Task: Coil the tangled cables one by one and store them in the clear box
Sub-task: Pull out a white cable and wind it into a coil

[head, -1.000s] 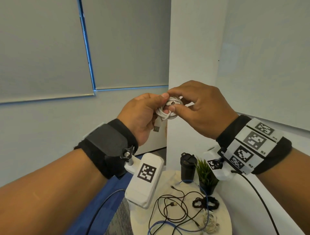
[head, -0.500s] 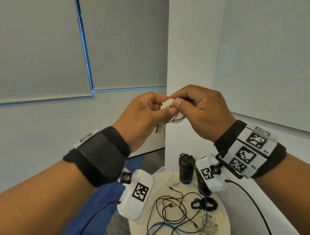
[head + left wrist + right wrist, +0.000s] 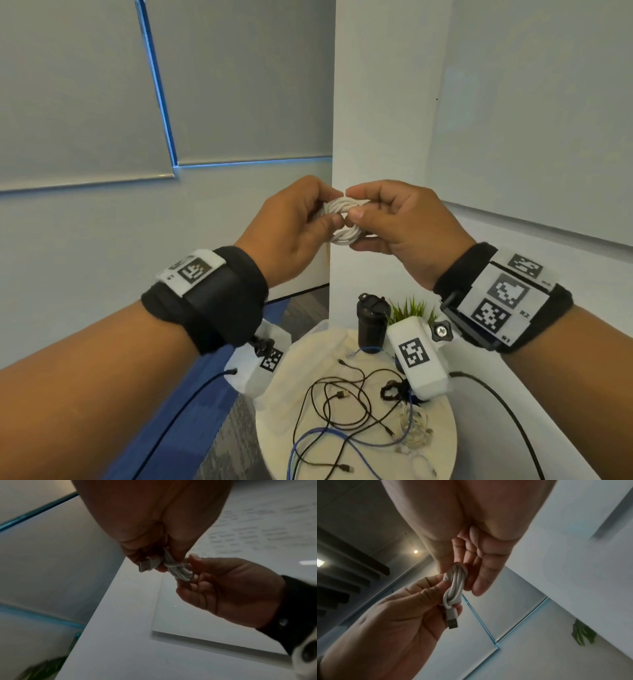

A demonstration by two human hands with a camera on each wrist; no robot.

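Observation:
A white USB cable (image 3: 342,224) is wound into a small tight coil and held in the air in front of me, above the table. My left hand (image 3: 334,209) pinches its left side between thumb and fingers. From the other side, my right hand (image 3: 354,204) pinches the coil too. In the left wrist view the coil (image 3: 179,570) sits between both hands, and its plug (image 3: 147,564) lies under my left fingers. The right wrist view shows the wrapped coil (image 3: 455,586) with its USB plug (image 3: 453,622) hanging down. No clear box is plainly visible.
Below my hands a round white table (image 3: 442,445) carries tangled black cables (image 3: 342,401), a blue cable (image 3: 308,442) and a white one (image 3: 414,435). A black tumbler (image 3: 371,322) and a small green plant (image 3: 411,308) stand at its back. A white wall corner (image 3: 376,120) rises just behind.
Both hands have turned the coil and shifted their pinch on it. The dangling plug no longer shows in the head view. The hands sit lower in that view.

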